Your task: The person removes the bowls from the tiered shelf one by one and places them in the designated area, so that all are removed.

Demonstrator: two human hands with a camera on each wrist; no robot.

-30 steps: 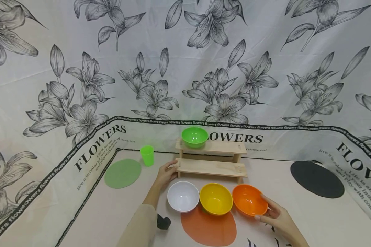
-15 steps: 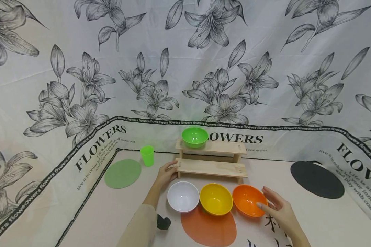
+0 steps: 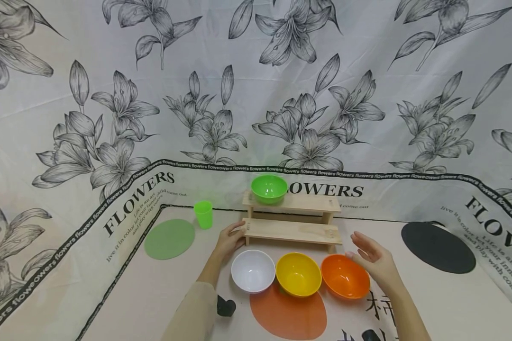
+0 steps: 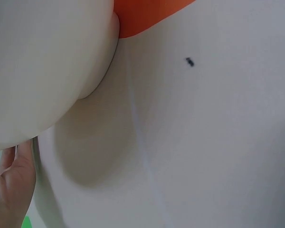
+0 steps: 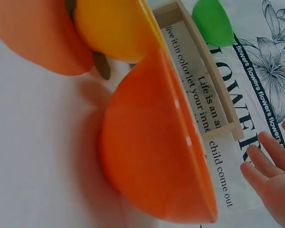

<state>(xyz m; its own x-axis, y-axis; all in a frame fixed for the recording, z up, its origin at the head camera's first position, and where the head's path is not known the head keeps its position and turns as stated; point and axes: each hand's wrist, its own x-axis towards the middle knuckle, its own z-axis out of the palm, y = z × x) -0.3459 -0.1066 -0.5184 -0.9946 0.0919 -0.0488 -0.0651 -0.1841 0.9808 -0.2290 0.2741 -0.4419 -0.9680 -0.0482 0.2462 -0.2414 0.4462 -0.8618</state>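
A white bowl (image 3: 253, 271), a yellow bowl (image 3: 298, 274) and an orange bowl (image 3: 345, 276) stand upright in a row in front of a two-tier wooden shelf (image 3: 292, 230). A green bowl (image 3: 269, 189) sits on the upper tier, at its left. My left hand (image 3: 230, 240) holds the left end of the lower tier; in the left wrist view, the white bowl (image 4: 42, 61) partly hides its fingers. My right hand (image 3: 376, 263) holds nothing. It hovers near the far right rim of the orange bowl, with its fingers apart in the right wrist view.
A green cup (image 3: 204, 215) stands left of the shelf, by a flat green oval (image 3: 169, 239). At the right lies a dark oval (image 3: 438, 247). An orange oval (image 3: 288, 312) shows in front of the bowls. Flower-printed cloth (image 3: 222, 118) rises behind.
My right hand has let go of the orange bowl's right side and moved up, away from me, toward the shelf's right end. The left hand and the bowls stay in place.
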